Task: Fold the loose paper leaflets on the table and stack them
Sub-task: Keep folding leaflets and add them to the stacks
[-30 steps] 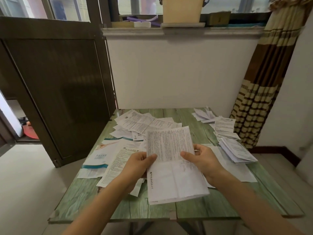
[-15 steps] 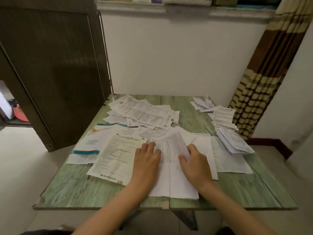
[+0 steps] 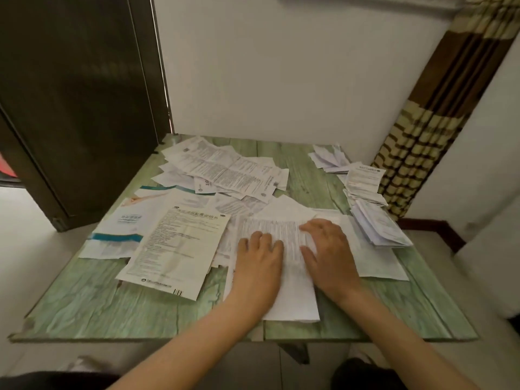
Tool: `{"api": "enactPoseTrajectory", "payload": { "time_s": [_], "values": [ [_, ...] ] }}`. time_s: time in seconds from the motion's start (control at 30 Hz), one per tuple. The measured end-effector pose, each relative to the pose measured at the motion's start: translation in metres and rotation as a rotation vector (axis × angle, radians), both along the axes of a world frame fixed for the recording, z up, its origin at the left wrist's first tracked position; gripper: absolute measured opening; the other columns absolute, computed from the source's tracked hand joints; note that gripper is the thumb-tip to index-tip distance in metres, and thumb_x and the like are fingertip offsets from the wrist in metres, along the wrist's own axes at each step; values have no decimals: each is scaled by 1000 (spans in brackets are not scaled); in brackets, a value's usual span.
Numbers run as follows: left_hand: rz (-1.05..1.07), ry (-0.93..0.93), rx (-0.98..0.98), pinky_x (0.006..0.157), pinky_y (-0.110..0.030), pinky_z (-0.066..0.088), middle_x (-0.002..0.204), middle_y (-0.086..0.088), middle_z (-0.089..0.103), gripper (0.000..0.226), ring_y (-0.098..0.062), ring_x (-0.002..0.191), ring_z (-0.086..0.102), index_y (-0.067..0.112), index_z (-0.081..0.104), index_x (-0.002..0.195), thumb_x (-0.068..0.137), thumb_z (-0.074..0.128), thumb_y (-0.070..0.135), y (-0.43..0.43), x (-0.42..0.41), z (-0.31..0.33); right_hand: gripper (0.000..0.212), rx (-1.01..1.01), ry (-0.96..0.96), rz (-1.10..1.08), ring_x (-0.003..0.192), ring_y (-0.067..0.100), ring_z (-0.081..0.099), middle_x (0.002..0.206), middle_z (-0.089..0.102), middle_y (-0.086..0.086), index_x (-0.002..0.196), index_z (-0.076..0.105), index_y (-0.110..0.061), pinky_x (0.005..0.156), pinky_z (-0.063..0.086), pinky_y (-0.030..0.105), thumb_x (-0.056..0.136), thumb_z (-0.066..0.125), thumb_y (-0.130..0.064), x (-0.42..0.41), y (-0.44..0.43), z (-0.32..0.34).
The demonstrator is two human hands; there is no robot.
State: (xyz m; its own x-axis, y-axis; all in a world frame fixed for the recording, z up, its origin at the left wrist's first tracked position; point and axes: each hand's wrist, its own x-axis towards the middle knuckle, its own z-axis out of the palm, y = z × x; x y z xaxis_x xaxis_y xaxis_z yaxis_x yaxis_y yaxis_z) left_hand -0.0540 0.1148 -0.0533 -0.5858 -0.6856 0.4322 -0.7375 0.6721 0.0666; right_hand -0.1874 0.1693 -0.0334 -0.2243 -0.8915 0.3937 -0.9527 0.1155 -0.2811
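We have left hand (image 3: 260, 266) and right hand (image 3: 329, 254) flat on the leaflet (image 3: 292, 299), lower centre, fingers straight, gripping nothing. Its near edge sits just short of the table (image 3: 112, 313) front edge. Bare wood lower left. Cream sheet (image 3: 180, 249): barcode, heading unreadable. Folded stack (image 3: 377, 226) at right edge, loose pile (image 3: 225, 170) far centre.
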Motion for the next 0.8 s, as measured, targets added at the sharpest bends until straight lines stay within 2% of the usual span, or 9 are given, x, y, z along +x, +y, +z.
{"api": "enactPoseTrajectory", "payload": {
  "time_s": [0.03,0.1,0.17,0.23,0.3,0.4,0.47,0.7,0.8],
  "values": [
    [-46,16,7,71,-33,44,79,-3,64,10,-24,77,62,16,68,76,69,61,19,0,-1,-1,31,35,-19,110,103,27,61,110,65,10,111,64,-8,91,42,28,81,68,-5,3,3,1],
    [-97,45,100,79,-31,47,87,-2,70,31,-22,82,68,17,72,81,74,42,21,0,-4,-4,31,136,-95,226,113,20,58,122,63,6,124,59,-10,99,34,21,94,53,-14,7,9,3],
    [-92,62,186,84,-36,53,102,-6,72,38,-24,94,69,14,74,91,78,38,20,-4,-1,-6,43,225,-67,232,130,14,45,140,51,2,139,46,-14,110,18,16,101,34,-30,6,15,0],
    [-106,35,214,92,-44,48,115,-11,68,41,-28,107,64,10,72,103,84,37,19,-7,1,-7,61,295,28,210,141,10,28,151,35,-2,146,34,-17,111,-3,13,96,11,-45,3,16,-1],
    [-83,21,211,86,-44,51,109,-10,70,40,-28,101,67,12,73,99,82,37,20,-8,0,-10,59,400,133,129,145,10,14,156,22,-5,149,25,-19,112,-12,18,99,7,-44,-2,13,2],
    [-120,37,241,80,-42,54,104,-8,72,40,-26,96,69,14,74,94,80,37,21,-8,-1,-8,61,457,240,47,147,13,6,157,20,-8,150,23,-22,117,-8,33,97,1,-44,-7,4,10],
    [-130,12,252,80,-42,54,104,-7,72,40,-26,96,69,15,74,94,80,37,21,-8,-1,-6,51,493,252,29,147,14,5,157,20,-9,149,23,-23,117,-5,37,102,12,-39,-9,-3,15],
    [-110,20,224,82,-44,53,106,-8,72,40,-27,99,68,14,74,95,80,38,19,-9,0,-12,40,429,266,-37,141,20,20,147,36,1,136,44,-18,115,8,37,103,24,-28,-11,-25,14],
    [-125,45,208,82,-44,53,106,-9,71,36,-27,98,68,13,74,95,80,42,18,-8,0,-11,39,397,239,-44,139,20,22,147,34,4,131,51,-19,113,10,37,102,27,-28,-15,-30,16]
  ]
}}
